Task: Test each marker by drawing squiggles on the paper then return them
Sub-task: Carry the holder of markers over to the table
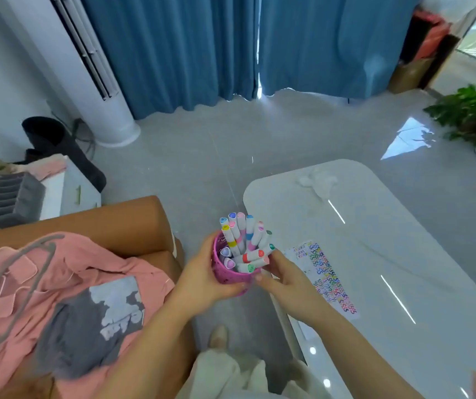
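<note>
A pink cup [229,276] full of several white markers [244,239] with coloured caps is held in the air beside the table's left edge. My left hand [202,279] grips the cup from the left. My right hand [284,279] is at the cup's right rim, its fingers curled against the markers that lean out there; which marker it pinches is hidden. The paper [324,276], covered with rows of coloured squiggles, lies on the white table [389,226] just right of my right hand.
A brown sofa [133,223] with pink and grey clothes [67,292] and a hanger lies to the left. A crumpled tissue [317,181] sits at the table's far end. A plant [469,110] stands at the far right, and blue curtains hang behind.
</note>
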